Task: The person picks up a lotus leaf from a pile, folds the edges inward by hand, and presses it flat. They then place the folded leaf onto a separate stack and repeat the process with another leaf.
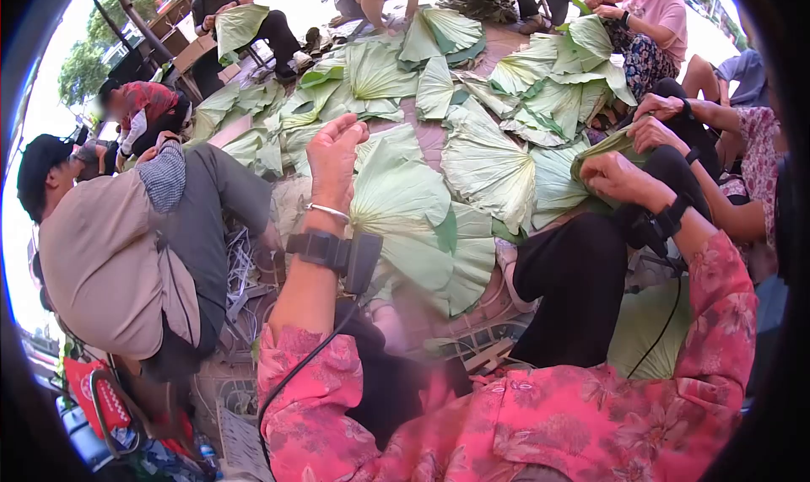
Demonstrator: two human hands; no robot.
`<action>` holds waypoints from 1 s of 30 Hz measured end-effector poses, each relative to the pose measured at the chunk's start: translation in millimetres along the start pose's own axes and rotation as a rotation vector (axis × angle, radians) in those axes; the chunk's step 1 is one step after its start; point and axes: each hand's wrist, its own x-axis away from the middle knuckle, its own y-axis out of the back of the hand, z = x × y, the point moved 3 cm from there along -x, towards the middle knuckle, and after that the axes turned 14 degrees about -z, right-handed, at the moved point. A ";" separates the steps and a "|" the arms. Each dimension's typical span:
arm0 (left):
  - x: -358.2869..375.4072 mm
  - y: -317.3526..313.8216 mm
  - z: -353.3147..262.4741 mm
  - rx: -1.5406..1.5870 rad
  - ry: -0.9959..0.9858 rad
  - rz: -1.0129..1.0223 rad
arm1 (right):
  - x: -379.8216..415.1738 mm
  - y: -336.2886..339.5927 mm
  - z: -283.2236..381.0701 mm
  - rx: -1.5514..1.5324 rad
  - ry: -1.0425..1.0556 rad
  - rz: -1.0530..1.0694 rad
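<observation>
My left hand, with a bracelet and a dark wrist device, is raised at the centre, its fingers curled together. Whatever it may pinch is too small to tell. Just right of it, a large pale green leaf spreads over other leaves. My right hand is bent closed at the edge of a folded green leaf, above my dark-clad knee. A co-worker's hands are close beyond that leaf.
Fan-shaped leaves cover the paved ground ahead. A person in a beige vest sits close on the left. Others sit around the pile. White strips, a plastic crate and a red bag lie nearer.
</observation>
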 end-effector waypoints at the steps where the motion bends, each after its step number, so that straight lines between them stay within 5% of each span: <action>1: -1.2 8.1 1.4 0.011 0.021 -0.037 | -26.9 -7.2 11.5 -0.026 0.022 0.053; 5: -0.1 22.8 3.8 0.038 0.003 -0.053 | -123.4 -107.4 35.5 0.010 0.423 0.166; 9: 5.9 20.1 1.6 0.088 -0.034 -0.027 | -127.2 -244.6 28.8 -0.089 0.401 0.355; 11: 6.9 16.6 -0.1 0.096 -0.049 -0.024 | -107.7 -330.0 4.7 -0.123 0.331 0.419; 12: 5.2 16.1 3.6 0.110 -0.056 -0.016 | -92.7 -372.0 -5.5 -0.078 0.117 0.565; 17: 8.4 19.4 1.2 0.084 -0.036 -0.044 | -24.9 -448.9 1.2 -0.306 -0.575 0.480; 19: 5.8 20.7 7.7 0.054 -0.041 -0.050 | -24.1 -495.5 -7.6 -0.319 -0.532 0.406; 23: 5.6 18.6 13.1 0.011 -0.026 -0.021 | -39.8 -473.2 17.3 -0.776 -0.769 0.283; 29: 16.5 11.0 5.0 -0.002 0.018 0.016 | -77.6 -406.3 30.6 -0.716 -0.652 0.153; 30: 16.9 9.4 4.8 0.014 0.016 0.018 | -74.9 -413.9 23.1 -0.656 -0.652 0.272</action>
